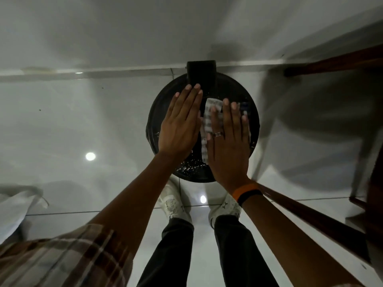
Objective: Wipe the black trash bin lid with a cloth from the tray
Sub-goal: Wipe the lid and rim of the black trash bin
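Two flat hands (181, 121) (228, 137) (round lid (251, 125))

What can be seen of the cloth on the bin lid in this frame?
The cloth is light, with a dark checked or striped pattern, and looks like thin woven fabric. It lies crumpled and flattened on the round black lid, mostly hidden under the right hand, which presses on it with fingers spread. A strip shows between the two hands, a darker bit past the right fingertips. The left hand lies flat beside it; contact is unclear.
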